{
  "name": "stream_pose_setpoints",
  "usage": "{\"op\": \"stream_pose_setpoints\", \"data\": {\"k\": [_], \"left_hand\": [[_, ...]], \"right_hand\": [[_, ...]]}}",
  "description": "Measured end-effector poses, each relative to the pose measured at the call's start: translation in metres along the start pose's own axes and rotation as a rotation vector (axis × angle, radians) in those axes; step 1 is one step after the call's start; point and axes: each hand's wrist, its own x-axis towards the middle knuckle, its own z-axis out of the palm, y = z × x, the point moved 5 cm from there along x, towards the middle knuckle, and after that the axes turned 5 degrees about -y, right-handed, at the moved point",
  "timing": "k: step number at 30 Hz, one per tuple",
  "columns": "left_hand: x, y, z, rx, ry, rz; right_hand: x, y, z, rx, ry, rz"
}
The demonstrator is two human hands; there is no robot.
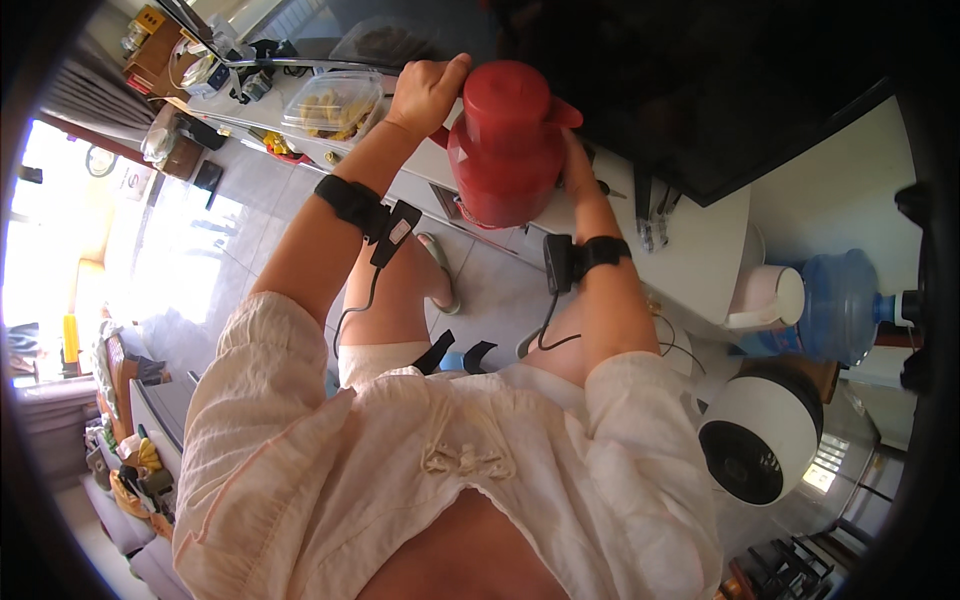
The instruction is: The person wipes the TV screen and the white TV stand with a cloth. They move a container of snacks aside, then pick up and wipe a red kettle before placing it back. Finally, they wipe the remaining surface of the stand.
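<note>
A red vacuum jug [504, 161] with a lid and a spout is held up before me, over the front edge of the white cabinet [697, 255]. The jug's handle is on its left, and there my left hand [429, 90] is closed around it. On the other side, below the spout, my right hand [576, 161] is against the jug's body. The jug hides most of the right hand's fingers. Each forearm wears a black strap with a small cabled device.
Left of the jug, a clear plastic container [334, 105] holds yellowish food. A large black screen [675, 90] stands close behind the jug. On the right are a white pitcher [765, 296], a blue water bottle [840, 307] and a white-and-black appliance [761, 439].
</note>
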Motion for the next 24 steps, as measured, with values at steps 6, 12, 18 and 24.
{"op": "stream_pose_setpoints", "data": {"k": [6, 12, 18, 24], "left_hand": [[0.001, -0.006, 0.003, -0.058, 0.010, -0.130], [-0.001, 0.002, 0.002, 0.055, 0.073, -0.144], [-0.008, 0.004, -0.001, -0.007, 0.048, -0.480], [-0.010, -0.003, 0.001, -0.096, -0.014, -0.615]], "right_hand": [[-0.027, 0.039, 0.004, 0.230, 0.250, -0.065], [-0.062, 0.047, 0.030, 0.352, 0.420, -0.210], [-0.103, 0.057, 0.069, 0.250, 0.491, -0.194], [-0.121, 0.036, 0.103, -0.227, 0.492, -0.537]]}}
